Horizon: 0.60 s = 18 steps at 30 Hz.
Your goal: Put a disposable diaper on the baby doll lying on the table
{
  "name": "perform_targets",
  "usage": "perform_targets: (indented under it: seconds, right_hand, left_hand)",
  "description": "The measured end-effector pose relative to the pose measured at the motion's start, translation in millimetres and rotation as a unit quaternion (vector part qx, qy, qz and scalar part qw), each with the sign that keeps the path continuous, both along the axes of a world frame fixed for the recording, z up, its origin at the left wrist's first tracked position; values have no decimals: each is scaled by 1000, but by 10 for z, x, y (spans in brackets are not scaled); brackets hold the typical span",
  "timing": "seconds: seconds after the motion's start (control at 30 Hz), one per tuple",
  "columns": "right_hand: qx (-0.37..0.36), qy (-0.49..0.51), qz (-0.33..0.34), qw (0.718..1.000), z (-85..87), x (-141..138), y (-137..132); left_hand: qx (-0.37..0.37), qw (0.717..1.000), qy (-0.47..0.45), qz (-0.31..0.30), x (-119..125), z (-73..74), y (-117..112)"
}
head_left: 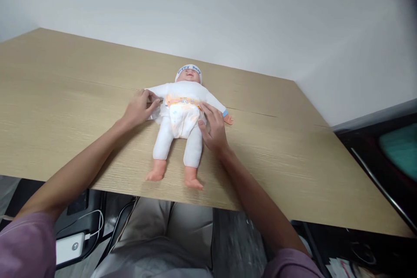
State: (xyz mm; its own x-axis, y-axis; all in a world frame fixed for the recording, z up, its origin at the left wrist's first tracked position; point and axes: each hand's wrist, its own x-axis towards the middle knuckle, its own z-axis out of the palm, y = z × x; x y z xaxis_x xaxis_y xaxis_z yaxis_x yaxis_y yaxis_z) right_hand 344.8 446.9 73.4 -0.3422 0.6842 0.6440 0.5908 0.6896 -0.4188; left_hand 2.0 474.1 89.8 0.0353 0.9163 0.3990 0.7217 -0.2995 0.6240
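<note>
Currently the left hand (138,106) is curling in beside the diaper (184,124), thumb and fingers nearly meeting at its thin side flap (159,116); can't tell if it's gripping. Right hand (214,128) is sitting open at the other side, fingertips touching the diaper near the orange waistband (184,101), thumb standing apart below. Diaper is sitting around the hips of 1 doll (187,90), over its white suit. Doll is lying face up mid-table, head pointing to the wall (195,13), 2 bare feet (157,169) pointing to the near edge. It's wearing a lettered white headband (189,67). Table (276,152) is showing light wood grain. Below the near edge, left side, a white box (69,248) with a cable (94,213) is resting on a black seat (78,219). Papers (340,268) are lying low right.
</note>
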Motion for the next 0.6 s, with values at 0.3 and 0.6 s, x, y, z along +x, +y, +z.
perform_targets:
  seconds: [0.3,0.6]
  right_hand:
    - [4,7,10,1000,651,-507,126]
    - [-87,-70,26,993,603,-913,437]
  left_hand:
    - [-87,987,136,-24,-222,-135,-152]
    - [-173,977,-106,-72,-285,80,-53]
